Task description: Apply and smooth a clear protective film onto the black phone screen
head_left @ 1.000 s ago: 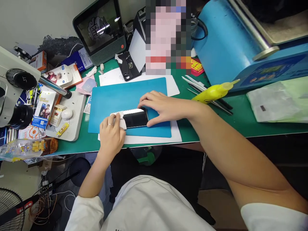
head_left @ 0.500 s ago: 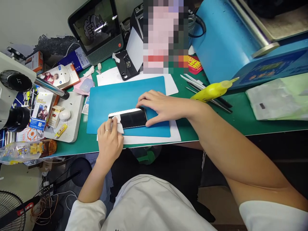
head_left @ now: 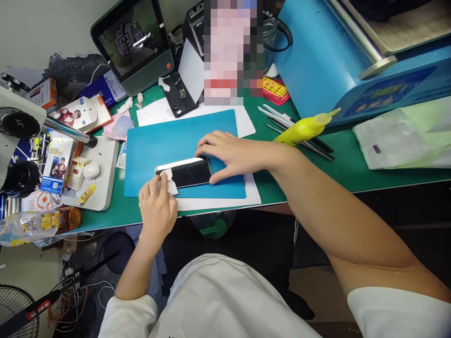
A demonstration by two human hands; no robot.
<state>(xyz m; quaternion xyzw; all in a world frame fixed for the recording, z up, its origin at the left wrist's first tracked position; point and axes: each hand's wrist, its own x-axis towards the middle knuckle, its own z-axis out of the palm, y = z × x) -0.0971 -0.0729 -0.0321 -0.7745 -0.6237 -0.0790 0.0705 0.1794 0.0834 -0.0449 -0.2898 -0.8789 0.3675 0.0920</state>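
A black phone (head_left: 188,172) lies screen-up on a blue mat (head_left: 169,141) near the desk's front edge. My right hand (head_left: 230,154) rests over the phone's right end, fingers on its far edge and thumb on its near edge, holding it still. My left hand (head_left: 157,206), with a ring on one finger, pinches a small white wipe (head_left: 169,183) and presses it on the phone's left end.
White paper sheets lie under the mat. A yellow glue bottle (head_left: 299,131) and thin tools (head_left: 278,117) lie to the right, beside a big blue roller machine (head_left: 338,61). A small screen (head_left: 132,42), a dark phone (head_left: 179,94), boxes and a microscope (head_left: 17,136) crowd the left and back.
My left hand has slid the white wipe slightly leftward and nearer along the phone's left end. My right hand has kept its hold. The view has shifted a little.
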